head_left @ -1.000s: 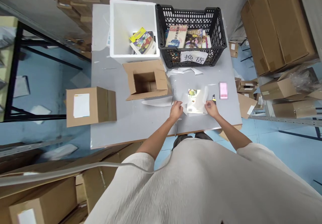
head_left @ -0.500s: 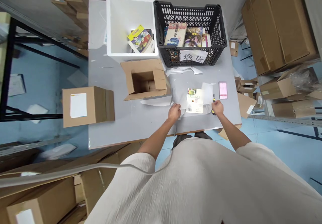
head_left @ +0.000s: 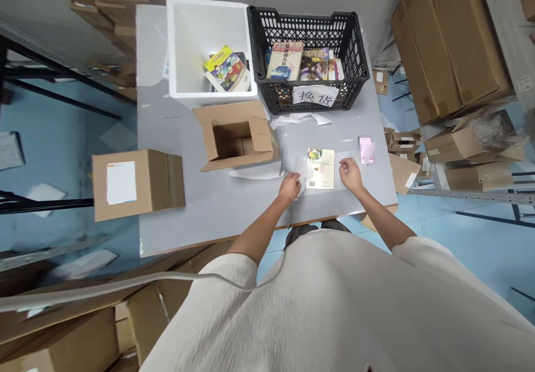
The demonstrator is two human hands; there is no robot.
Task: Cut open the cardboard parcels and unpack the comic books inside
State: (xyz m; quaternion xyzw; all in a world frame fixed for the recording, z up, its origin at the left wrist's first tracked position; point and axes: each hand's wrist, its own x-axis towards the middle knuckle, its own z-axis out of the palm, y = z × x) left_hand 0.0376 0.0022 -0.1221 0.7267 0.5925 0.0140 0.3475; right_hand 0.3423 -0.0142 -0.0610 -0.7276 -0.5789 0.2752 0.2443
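A thin square pale book (head_left: 320, 169), with "Beautiful" and a fruit picture on its cover, lies flat on the table between my hands. My left hand (head_left: 290, 186) is closed at its left side, on a piece of whitish translucent wrapping (head_left: 301, 182). At the book's right edge is my right hand (head_left: 351, 175), fingers loosely bent and slightly apart, with nothing visible in them. Whether its fingertips touch the book I cannot tell. A phone (head_left: 366, 150) with a pink screen lies beyond my right hand.
An open cardboard box (head_left: 262, 143) stands behind my left hand; a closed, labelled carton (head_left: 121, 182) sits farther left. At the table's back are a white foam box (head_left: 209, 94) and a black crate (head_left: 309, 85), both holding books. Torn paper (head_left: 298, 119) lies before the crate.
My right hand has let go of the wrapping at the right and moved left to the book's edge. The yellow-and-black tool there no longer shows. My left hand stays beside the book.
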